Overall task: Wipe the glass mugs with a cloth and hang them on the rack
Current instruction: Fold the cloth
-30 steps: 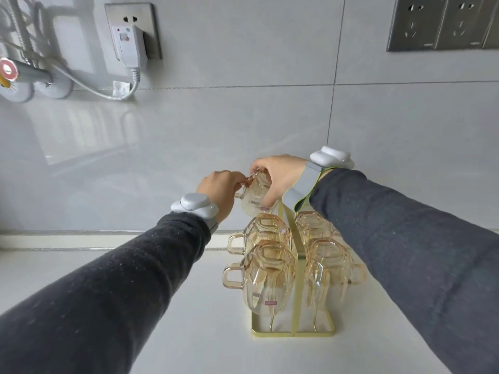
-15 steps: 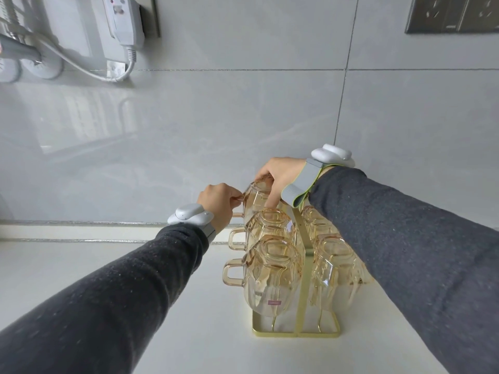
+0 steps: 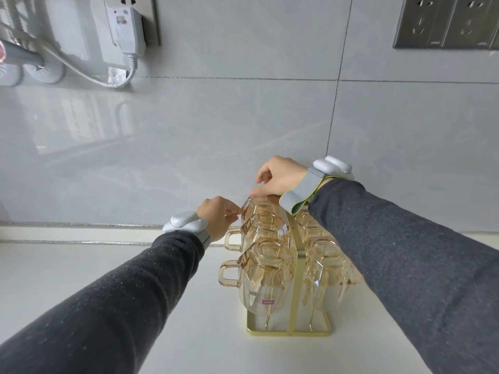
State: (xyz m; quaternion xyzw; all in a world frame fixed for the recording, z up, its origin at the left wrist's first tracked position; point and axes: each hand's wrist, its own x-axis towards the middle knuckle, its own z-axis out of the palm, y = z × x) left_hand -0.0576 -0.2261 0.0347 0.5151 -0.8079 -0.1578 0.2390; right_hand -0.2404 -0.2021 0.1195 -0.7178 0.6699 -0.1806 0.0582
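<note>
A gold wire rack (image 3: 293,332) stands on the white counter and carries several amber glass mugs upside down. The farthest mug on the left side (image 3: 255,207) sits at the back of the rack. My left hand (image 3: 217,218) pinches that mug's handle. My right hand (image 3: 280,178) rests on top of the same mug, fingers curled over its base. The nearest left mug (image 3: 263,276) has a pink label. No cloth is in view.
A grey tiled wall rises right behind the rack. A white plug and cable (image 3: 125,28) hang at the upper left, and a steel socket panel (image 3: 445,22) is at the upper right. The white counter (image 3: 108,255) runs left of the rack.
The farthest mug has come down from a raised, tilted position onto the back of the rack, both hands lowering with it. The camera view shifted slightly.
</note>
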